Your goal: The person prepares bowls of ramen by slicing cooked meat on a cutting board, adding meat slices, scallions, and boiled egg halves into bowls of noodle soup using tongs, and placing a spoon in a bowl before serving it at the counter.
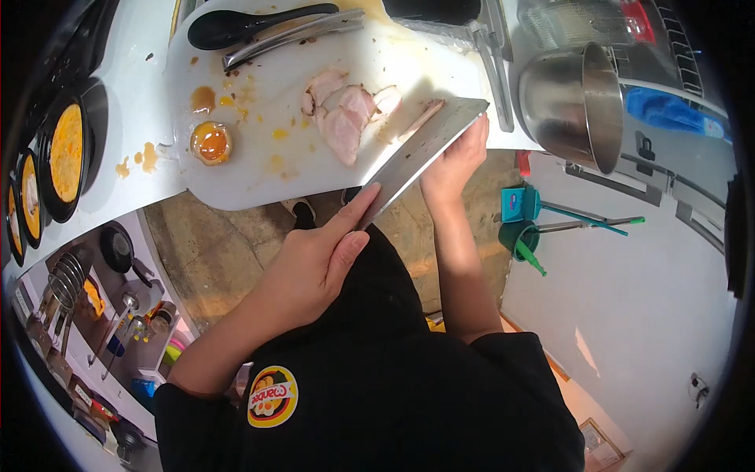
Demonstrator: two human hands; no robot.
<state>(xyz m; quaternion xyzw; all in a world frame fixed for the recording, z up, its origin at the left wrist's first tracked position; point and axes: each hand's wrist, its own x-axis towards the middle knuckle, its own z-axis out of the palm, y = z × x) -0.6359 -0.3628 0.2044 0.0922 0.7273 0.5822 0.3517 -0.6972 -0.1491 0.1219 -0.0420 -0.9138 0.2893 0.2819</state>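
Observation:
My left hand (330, 252) is closed around the handle end of a broad-bladed knife (429, 157), its index finger lying along the blade. The blade slants up to the right over the cutting board's front edge. Behind its far end is my right hand (460, 161), with most of its fingers hidden by the blade. A thin slice of meat (425, 118) shows just beyond the blade. Several more pale meat slices (346, 118) lie on the white cutting board (259, 173). A halved egg with a runny orange yolk (211, 143) sits at the board's left side.
A black spoon (236, 27) and metal tongs (295, 39) lie across the board's back. Black bowls of orange soup (66, 153) line the left. To the right stands a steel pot (566, 102). Below, a green bin (519, 236) and a dustpan (515, 204) are on the floor.

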